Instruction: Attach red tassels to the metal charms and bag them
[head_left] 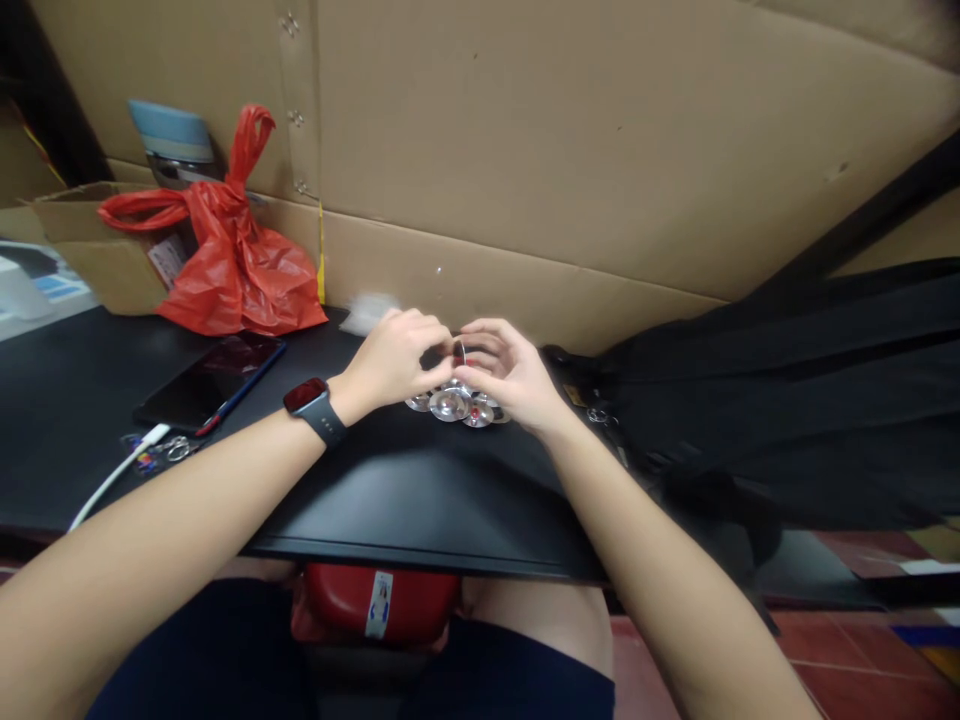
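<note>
In the head view my left hand, with a watch on its wrist, has thumb and fingers drawn together. My right hand is curled beside it, the thumbs almost touching. Between the fingertips shows the thin, shiny edge of something round, with a bit of red near it; the fingers hide most of it. Just beneath the hands, several shiny, dished metal discs lie clustered on the black table. One disc has a red centre. The discs' exact kind I cannot tell.
At the left lie a phone, a white cable and keyrings. Behind them stand a red plastic bag, a cardboard box and a blue-lidded bottle. Cardboard walls the back; dark cloth hangs right.
</note>
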